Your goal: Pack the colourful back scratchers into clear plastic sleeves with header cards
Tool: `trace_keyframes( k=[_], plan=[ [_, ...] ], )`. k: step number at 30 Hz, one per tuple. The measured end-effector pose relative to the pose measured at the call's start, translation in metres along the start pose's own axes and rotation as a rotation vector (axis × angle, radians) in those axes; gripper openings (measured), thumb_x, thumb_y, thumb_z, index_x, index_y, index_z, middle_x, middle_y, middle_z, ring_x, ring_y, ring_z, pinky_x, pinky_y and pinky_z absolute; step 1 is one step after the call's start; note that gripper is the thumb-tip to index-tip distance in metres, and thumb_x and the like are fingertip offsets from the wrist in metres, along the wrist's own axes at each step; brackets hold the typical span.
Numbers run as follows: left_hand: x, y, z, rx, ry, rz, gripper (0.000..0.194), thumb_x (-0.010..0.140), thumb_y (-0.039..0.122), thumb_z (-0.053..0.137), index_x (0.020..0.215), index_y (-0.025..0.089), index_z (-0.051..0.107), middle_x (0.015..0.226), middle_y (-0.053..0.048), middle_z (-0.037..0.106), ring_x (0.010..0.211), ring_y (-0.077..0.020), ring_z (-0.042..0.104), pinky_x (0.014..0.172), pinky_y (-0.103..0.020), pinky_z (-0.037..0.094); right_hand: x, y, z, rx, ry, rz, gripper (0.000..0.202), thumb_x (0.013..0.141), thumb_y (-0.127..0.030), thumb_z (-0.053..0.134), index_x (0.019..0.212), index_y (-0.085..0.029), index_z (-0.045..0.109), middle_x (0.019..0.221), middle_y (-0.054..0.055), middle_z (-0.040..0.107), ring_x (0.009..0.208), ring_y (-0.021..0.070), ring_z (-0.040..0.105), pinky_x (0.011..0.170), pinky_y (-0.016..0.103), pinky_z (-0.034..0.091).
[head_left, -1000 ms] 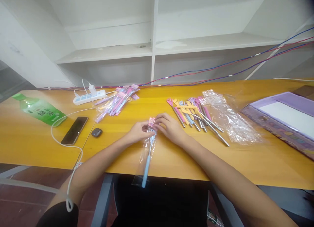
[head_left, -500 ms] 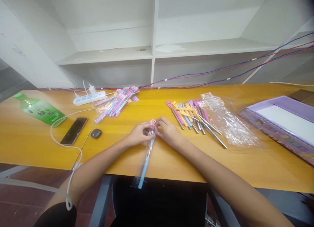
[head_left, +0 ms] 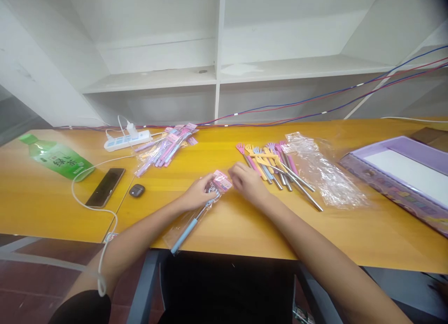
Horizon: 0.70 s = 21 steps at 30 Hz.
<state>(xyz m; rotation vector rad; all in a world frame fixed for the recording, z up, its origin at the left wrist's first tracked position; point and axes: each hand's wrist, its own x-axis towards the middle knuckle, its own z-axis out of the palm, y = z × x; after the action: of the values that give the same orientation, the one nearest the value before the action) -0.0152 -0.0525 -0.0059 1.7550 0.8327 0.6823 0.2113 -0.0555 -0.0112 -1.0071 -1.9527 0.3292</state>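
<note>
My left hand (head_left: 199, 193) is closed on a blue back scratcher (head_left: 185, 235) inside a clear plastic bag with a pink printed header (head_left: 222, 180). The scratcher lies slanted, its claw end by my thumb and its blue handle toward the table's front edge. Just right of the header is my right hand (head_left: 247, 181), fingers curled in a pinch; whether anything is between them is hidden. Further right lies a pile of unwrapped back scratchers (head_left: 269, 163) in pink, yellow, blue and purple with metal shafts. Several bagged back scratchers (head_left: 168, 146) are heaped at the back left.
Clear plastic bags (head_left: 325, 174) lie right of the loose pile, beside a purple box (head_left: 399, 174). On the left are a green bottle (head_left: 58, 158), a phone (head_left: 106, 187), a small black case (head_left: 136, 190), a power strip (head_left: 128, 140) and a white cable (head_left: 94, 209).
The bagged back scratcher has swung so its handle points further left, and its pink header now shows more fully. My right hand has shifted slightly right, away from my left.
</note>
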Motion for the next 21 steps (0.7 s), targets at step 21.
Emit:
trace_keyframes(
  k=[21],
  plan=[
    [0.007,-0.008,-0.015,0.016,0.238,-0.001,0.041,0.076,0.023,0.075,0.115,0.018,0.063,0.111,-0.006,0.073,0.101,-0.0220,0.068,0.092,-0.034,0.051,0.011,0.029,-0.035,0.377,0.026,0.493,0.037,0.095,-0.058,0.063,0.090,-0.022,0.059,0.064,-0.004,0.052,0.054,0.0126,0.046,0.053,0.026,0.039]
  ],
)
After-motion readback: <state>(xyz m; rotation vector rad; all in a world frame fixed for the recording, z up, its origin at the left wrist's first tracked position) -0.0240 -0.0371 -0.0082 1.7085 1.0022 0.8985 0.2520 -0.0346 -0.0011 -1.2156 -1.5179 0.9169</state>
